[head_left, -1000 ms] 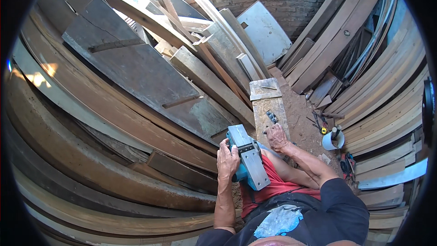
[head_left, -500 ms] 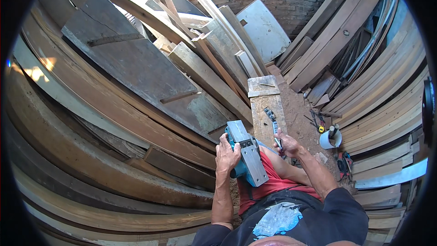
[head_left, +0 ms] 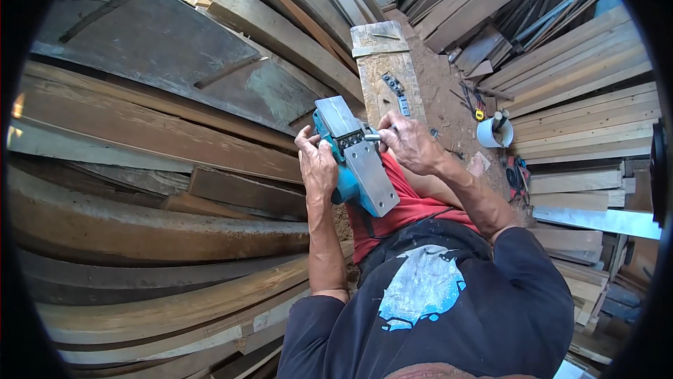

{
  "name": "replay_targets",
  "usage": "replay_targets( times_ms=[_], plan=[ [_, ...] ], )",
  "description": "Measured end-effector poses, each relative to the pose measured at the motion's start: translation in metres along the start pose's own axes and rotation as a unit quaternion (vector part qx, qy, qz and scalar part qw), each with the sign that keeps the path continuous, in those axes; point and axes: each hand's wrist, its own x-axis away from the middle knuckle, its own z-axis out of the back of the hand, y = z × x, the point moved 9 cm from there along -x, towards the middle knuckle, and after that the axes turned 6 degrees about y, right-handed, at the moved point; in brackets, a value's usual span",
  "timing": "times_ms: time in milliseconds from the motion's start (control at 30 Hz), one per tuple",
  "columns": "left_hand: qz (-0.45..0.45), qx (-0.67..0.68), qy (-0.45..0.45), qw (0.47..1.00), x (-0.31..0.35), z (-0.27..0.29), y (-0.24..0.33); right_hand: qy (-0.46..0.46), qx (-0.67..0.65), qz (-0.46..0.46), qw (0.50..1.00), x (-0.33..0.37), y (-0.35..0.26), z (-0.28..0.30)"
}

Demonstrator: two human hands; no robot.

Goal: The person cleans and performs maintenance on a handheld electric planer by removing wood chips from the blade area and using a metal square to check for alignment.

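A teal electric planer point(head_left: 359, 160) lies upside down on my lap, its grey metal sole plate facing up. My left hand point(head_left: 317, 163) grips the planer's left side and steadies it. My right hand point(head_left: 408, 142) holds a small metal tool point(head_left: 372, 138) whose tip rests at the cutter drum in the middle of the sole. Just beyond the planer stands a narrow wooden bench point(head_left: 384, 70), and on it lies a dark metal blade part point(head_left: 395, 91).
Long curved planks and boards point(head_left: 140, 133) are stacked at my left and behind. More timber point(head_left: 582, 112) is piled at the right. A white cup point(head_left: 495, 132) with tools in it, a tape measure point(head_left: 479, 114) and a cable sit on the dirt floor.
My right hand left the bench and came back to the planer with a small tool. The view has moved closer over the planer; my left hand kept its grip.
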Motion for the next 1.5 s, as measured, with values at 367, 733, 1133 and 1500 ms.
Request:
replay_targets(
  times_ms=[367, 733, 1133, 1500],
  plan=[
    [-0.042, 0.102, 0.053, 0.992, 0.019, 0.009, 0.007, -0.079, -0.155, -0.104, 0.979, -0.004, 0.017, -0.050],
    [-0.085, 0.089, 0.055, 0.991, 0.018, 0.010, 0.021, -0.132, 0.087, 0.091, 0.983, -0.018, -0.017, -0.056],
    [-0.129, -0.033, 0.050, 0.990, 0.022, 0.013, 0.033, -0.120, -0.121, -0.096, 0.981, -0.017, 0.008, -0.059],
    [-0.200, -0.072, 0.075, 0.974, 0.026, 0.028, 0.046, 0.104, 0.165, 0.097, 0.976, 0.027, -0.006, -0.015]
  ],
)
